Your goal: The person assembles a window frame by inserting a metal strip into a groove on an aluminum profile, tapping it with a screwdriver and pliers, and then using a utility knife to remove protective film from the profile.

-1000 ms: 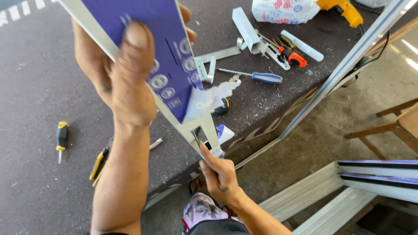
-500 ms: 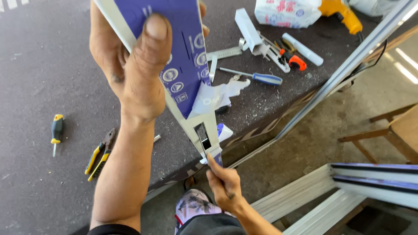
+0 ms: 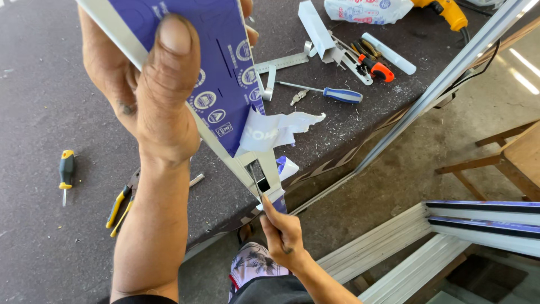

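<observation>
My left hand [image 3: 154,95] grips a long aluminium profile [image 3: 222,73] covered in blue protective film, holding it tilted up close to the camera, thumb pressed on the film. A flap of peeled film [image 3: 278,129], white side out, hangs off near a rectangular cut-out [image 3: 259,174] at the profile's lower end. My right hand [image 3: 284,231] is below that end, fingers pinched on a thin tool or part [image 3: 259,183] poked into the cut-out; what it is cannot be told.
The dark work table [image 3: 50,112] holds a yellow-handled screwdriver [image 3: 66,171], yellow pliers [image 3: 121,205], a blue screwdriver [image 3: 329,93], a metal square [image 3: 275,67], an orange tool [image 3: 374,67], a yellow drill [image 3: 444,11]. A long rail [image 3: 444,84] leans across. Frames [image 3: 450,231] lie on the floor.
The profile and my left hand have shifted slightly right and nearer the camera. My right hand stays at the cut-out, a little lower and further right in the frame.
</observation>
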